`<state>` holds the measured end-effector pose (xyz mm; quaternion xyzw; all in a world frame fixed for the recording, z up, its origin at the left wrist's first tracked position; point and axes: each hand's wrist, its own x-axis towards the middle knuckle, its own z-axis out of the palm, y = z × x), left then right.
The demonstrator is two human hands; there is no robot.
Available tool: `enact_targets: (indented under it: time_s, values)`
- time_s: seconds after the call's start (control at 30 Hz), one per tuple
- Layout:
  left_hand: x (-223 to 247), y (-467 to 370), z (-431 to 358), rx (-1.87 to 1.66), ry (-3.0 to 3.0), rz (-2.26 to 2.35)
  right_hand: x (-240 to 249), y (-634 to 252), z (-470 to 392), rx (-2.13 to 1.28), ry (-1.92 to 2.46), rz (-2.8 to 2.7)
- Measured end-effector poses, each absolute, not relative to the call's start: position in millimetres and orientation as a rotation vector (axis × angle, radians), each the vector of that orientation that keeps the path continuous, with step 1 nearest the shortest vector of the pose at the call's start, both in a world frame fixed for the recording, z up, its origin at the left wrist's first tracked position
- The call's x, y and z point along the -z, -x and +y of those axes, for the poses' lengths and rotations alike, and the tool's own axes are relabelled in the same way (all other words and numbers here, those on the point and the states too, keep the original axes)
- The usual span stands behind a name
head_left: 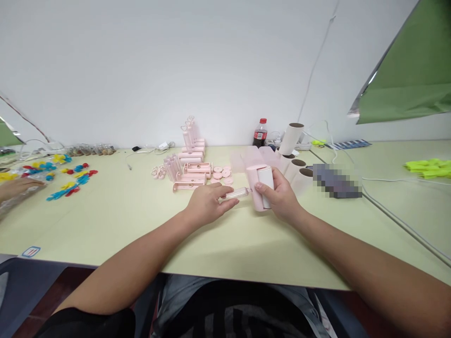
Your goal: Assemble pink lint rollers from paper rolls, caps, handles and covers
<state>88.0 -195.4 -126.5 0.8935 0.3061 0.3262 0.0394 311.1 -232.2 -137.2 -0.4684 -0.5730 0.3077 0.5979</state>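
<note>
My right hand [280, 195] is closed around a pink plastic case [254, 190] with a white roll [266, 180] sitting in its open side. Between the thumb and fingers of my left hand [207, 202] is a clear pinkish tube [237, 193], lying roughly level. The tube's narrow tip points at the case's left side; whether the two touch, I cannot tell. Left of my hands lie open pink half-shells [192, 178], pink discs [221, 174], several clear tubes [172, 167] and pink rings [158, 172]. Several cases with upright heart-topped handles [188, 136] stand behind them.
Brown-cored white rolls [291, 139] stand right of my hands, beside a pixelated dark object [334, 180]. Translucent pink covers [243, 158] and a cola bottle [260, 134] are behind. Cables [398, 216] cross the right side. Far left, another person's hand [21, 188] is near colourful pieces [72, 185].
</note>
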Motion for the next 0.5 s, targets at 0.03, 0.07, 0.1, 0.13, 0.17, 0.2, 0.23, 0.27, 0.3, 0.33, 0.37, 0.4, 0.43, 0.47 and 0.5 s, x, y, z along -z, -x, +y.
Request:
enact_targets:
  time_s: [0.03,0.07,0.1,0.13,0.17,0.2,0.23,0.27,0.3,0.33,0.37,0.4,0.43,0.47,0.5]
  values:
    - [127.0,-88.1,-195.4,-1.001,-2.741,0.940,137.6,-311.2,-232.0,-0.709,1.090,-1.335]
    - [127.6,-88.2,-195.4,-1.002,-2.742,0.943,138.1,-311.4,-231.8,-0.702,1.094,-1.341]
    - [128.2,-88.4,-195.4,-1.002,-2.743,0.945,138.6,-311.6,-231.6,-0.696,1.097,-1.348]
    - [128.8,-88.7,-195.4,-1.003,-2.742,0.946,139.1,-311.9,-231.5,-0.689,1.100,-1.353]
    - [129.3,-89.0,-195.4,-1.006,-2.742,0.943,139.4,-312.1,-231.4,-0.685,1.100,-1.357]
    - [129.8,-89.3,-195.5,-1.009,-2.742,0.937,139.6,-312.2,-231.3,-0.682,1.100,-1.359]
    - [130.1,-89.5,-195.5,-1.015,-2.744,0.932,139.7,-312.2,-231.2,-0.682,1.099,-1.359]
    - [130.4,-89.7,-195.5,-1.023,-2.745,0.930,139.7,-312.3,-231.1,-0.685,1.100,-1.357]
    - [130.6,-89.8,-195.6,-1.030,-2.747,0.930,139.7,-312.3,-230.9,-0.690,1.100,-1.355]
    - [130.7,-89.8,-195.6,-1.035,-2.747,0.934,139.8,-312.3,-230.7,-0.696,1.100,-1.352]
    - [130.8,-89.7,-195.7,-1.037,-2.747,0.938,140.0,-312.4,-230.6,-0.701,1.099,-1.349]
    - [130.8,-89.6,-195.7,-1.039,-2.746,0.943,140.2,-312.5,-230.4,-0.705,1.100,-1.347]
    - [130.8,-89.4,-195.7,-1.040,-2.746,0.943,140.4,-312.6,-230.3,-0.708,1.100,-1.346]
    - [130.8,-89.2,-195.7,-1.041,-2.746,0.939,140.6,-312.8,-230.3,-0.708,1.100,-1.346]
    - [130.9,-89.1,-195.6,-1.041,-2.747,0.934,140.7,-313.0,-230.3,-0.709,1.101,-1.348]
